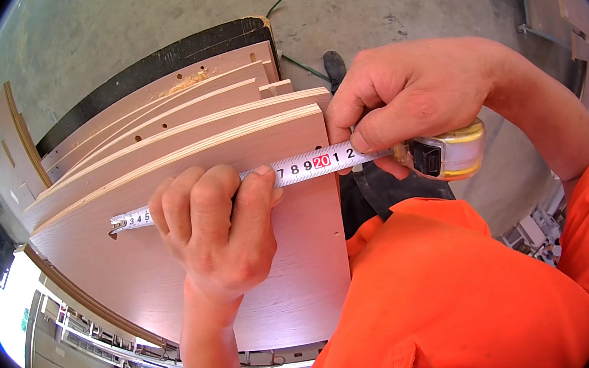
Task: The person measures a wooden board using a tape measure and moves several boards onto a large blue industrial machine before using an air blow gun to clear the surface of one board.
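Note:
A tape measure [461,150] with a clear and yellow case has its white blade drawn out to the left, over a pale wood-grain board [283,272]. My left hand [220,229] is closed around the blade, thumb on top, and the hooked end sticks out left of my fingers. At the board's right edge my right hand [408,98] pinches the blade between thumb and fingers, just left of the case. The hook hangs over the board's face without visibly catching an edge.
Several similar boards [180,135] with plywood edges and drilled holes are stacked beyond the nearest one. Wood shavings [185,82] lie on one, before a black-faced panel [151,73]. Another upright board [21,135] stands at far left. Around them is grey concrete floor [376,7].

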`<state>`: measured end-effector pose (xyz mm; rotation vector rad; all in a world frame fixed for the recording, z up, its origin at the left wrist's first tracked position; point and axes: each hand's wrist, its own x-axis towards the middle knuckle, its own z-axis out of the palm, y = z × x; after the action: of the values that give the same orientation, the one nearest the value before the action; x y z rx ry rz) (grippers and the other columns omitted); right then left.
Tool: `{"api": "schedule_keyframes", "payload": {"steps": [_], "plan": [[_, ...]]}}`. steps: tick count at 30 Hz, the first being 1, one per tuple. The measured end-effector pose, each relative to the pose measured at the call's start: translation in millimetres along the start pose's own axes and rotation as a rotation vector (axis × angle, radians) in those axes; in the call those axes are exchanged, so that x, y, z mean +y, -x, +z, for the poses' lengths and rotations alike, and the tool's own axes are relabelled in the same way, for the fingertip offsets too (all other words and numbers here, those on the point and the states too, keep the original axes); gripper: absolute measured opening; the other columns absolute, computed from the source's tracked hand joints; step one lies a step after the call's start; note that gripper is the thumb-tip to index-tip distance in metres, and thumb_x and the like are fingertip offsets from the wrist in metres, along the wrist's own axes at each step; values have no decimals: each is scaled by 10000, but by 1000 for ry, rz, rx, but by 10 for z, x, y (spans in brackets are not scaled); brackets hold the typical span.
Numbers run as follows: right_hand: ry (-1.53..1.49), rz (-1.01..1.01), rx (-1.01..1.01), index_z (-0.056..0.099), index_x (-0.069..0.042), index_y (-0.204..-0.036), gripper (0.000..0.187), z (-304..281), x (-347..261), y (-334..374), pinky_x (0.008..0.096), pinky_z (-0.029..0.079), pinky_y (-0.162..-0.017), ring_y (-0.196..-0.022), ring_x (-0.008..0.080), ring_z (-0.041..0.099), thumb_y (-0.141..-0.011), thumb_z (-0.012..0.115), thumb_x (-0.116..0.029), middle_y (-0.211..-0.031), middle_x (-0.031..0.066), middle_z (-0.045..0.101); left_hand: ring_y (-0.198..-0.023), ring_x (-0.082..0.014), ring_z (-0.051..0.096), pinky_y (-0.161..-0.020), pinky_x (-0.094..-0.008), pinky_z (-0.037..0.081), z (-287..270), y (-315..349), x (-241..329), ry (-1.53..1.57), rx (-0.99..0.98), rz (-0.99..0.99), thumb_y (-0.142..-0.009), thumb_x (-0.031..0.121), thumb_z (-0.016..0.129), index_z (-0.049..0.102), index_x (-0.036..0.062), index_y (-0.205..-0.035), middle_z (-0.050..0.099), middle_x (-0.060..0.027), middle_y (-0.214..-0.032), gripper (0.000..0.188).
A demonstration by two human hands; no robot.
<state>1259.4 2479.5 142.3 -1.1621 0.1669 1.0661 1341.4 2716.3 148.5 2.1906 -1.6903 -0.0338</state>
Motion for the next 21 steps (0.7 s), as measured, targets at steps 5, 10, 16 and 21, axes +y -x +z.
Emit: {"api": "schedule_keyframes", "payload": {"steps": [5, 10, 16, 21], "plan": [[10, -13, -3, 618, 60, -894, 215, 1, -4, 0, 253, 463, -542, -565, 121, 600, -811, 487, -87, -615, 84, 617, -773, -194, 491, -711, -339, 363, -8, 2, -10, 21, -5, -6, -681, 177, 680, 631, 105, -818, 489, -17, -807, 163], [-1, -16, -2, 620, 62, -897, 213, 1, -9, 1, 250, 466, -542, -562, 120, 600, -813, 486, -81, -616, 85, 618, -768, -192, 487, -712, -336, 357, 1, 1, -19, 23, 4, -9, -678, 184, 682, 635, 104, -813, 488, -14, -801, 164], [-11, 2, 7, 624, 66, -900, 215, 1, -3, -3, 249, 473, -545, -561, 120, 599, -815, 488, -78, -617, 85, 618, -761, -240, 492, -701, -331, 377, -45, -30, 21, 63, -41, -36, -726, 102, 671, 642, 33, -804, 511, -73, -778, 108], [-5, 1, 23, 627, 67, -901, 216, 12, -13, 0, 250, 473, -545, -560, 119, 597, -815, 487, -73, -617, 84, 617, -759, -235, 490, -695, -327, 372, -49, -25, 19, 59, -45, -38, -727, 102, 673, 643, 34, -806, 512, -70, -777, 109]]}}
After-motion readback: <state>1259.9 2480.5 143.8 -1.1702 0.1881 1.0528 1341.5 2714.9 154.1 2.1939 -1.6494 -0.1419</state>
